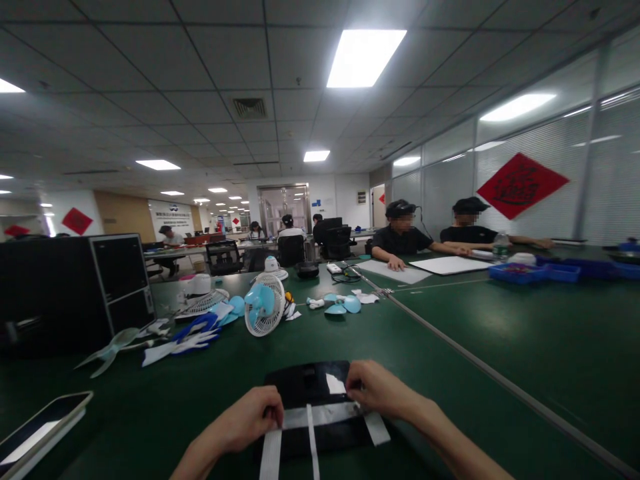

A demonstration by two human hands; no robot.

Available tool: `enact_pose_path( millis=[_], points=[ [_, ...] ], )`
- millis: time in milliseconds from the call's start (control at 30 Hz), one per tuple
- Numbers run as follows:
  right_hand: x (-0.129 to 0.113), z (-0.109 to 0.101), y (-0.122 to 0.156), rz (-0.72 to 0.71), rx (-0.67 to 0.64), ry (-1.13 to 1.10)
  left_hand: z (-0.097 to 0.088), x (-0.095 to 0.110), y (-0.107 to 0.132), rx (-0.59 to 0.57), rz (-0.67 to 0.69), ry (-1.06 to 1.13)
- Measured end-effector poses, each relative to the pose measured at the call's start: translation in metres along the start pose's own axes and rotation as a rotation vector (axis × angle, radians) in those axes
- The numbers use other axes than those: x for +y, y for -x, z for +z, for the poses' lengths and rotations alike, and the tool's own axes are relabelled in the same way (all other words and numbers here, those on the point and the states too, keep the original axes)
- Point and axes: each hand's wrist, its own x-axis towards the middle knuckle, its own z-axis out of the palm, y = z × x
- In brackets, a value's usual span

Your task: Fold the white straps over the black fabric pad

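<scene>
A flat black device [307,383] lies on the green table [475,333] right in front of me, with strips of silvery tape [320,417] across its near edge. My left hand [255,417] is closed, pinching the left end of the horizontal tape strip. My right hand [375,390] is closed too, its fingertips pressing the right end of that strip near a small white label [334,384]. Two more strips hang down toward me from the horizontal one.
A small blue and white fan [264,305], loose fan blades [343,305] and blue-white gloves [187,337] lie further back. A black box [75,290] stands at left, a phone [37,430] at the near left edge. Two people sit at far right beside blue trays [530,271].
</scene>
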Motion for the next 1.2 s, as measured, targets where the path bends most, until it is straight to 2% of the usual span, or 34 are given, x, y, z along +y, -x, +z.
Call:
enact_pose_path(
  millis=[167,233,367,500,667,933,1100,1200],
  points=[
    [0.004,0.012,-0.013,-0.002,0.082,0.020,0.001,-0.002,-0.002,0.030,0.027,0.027],
    [0.007,0.017,-0.022,-0.010,0.096,0.025,0.001,-0.006,-0.005,0.085,0.014,0.006],
    [0.002,0.021,-0.042,-0.066,0.097,0.049,-0.004,-0.025,-0.011,0.315,-0.119,-0.139],
    [-0.004,0.027,-0.065,-0.124,0.089,0.066,-0.011,-0.054,-0.011,0.410,-0.267,-0.320],
    [0.000,0.040,-0.087,-0.070,0.019,0.123,-0.017,-0.076,-0.007,0.384,-0.390,-0.351],
    [0.003,0.044,-0.086,-0.099,0.057,0.147,-0.018,-0.071,-0.007,0.340,-0.432,-0.391],
    [0.005,0.033,-0.081,-0.054,0.093,0.169,-0.018,-0.079,-0.008,0.331,-0.450,-0.354],
    [0.014,0.015,-0.071,0.027,0.195,0.155,-0.017,-0.083,-0.008,0.334,-0.449,-0.364]
  ],
)
